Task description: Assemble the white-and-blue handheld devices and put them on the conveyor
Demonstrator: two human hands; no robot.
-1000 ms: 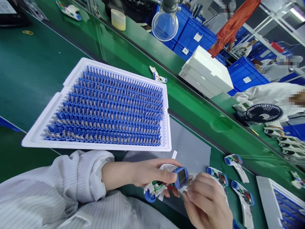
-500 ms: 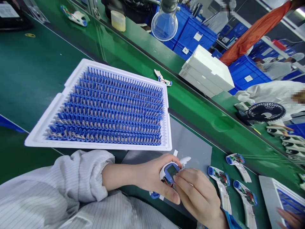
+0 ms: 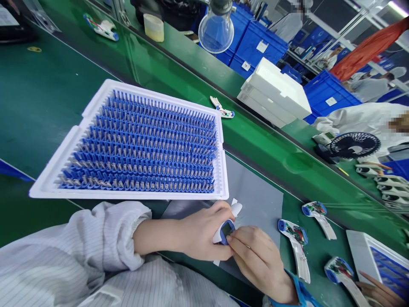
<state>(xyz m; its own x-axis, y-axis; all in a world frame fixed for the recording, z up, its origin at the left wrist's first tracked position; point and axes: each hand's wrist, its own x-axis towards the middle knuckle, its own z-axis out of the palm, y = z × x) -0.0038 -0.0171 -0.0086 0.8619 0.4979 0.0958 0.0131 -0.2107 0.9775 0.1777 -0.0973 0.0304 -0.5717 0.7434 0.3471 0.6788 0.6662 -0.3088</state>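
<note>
From the head camera, the left hand [image 3: 204, 232] grips a white and blue thermometer shell [image 3: 227, 226] just above the grey mat [image 3: 255, 200]. The right hand [image 3: 255, 256] pinches its small screen end, apparently seating that part. Pressing it home likely calls for a firm, even squeeze. A tray of springs [image 3: 220, 179] lies beyond the left hand.
</note>
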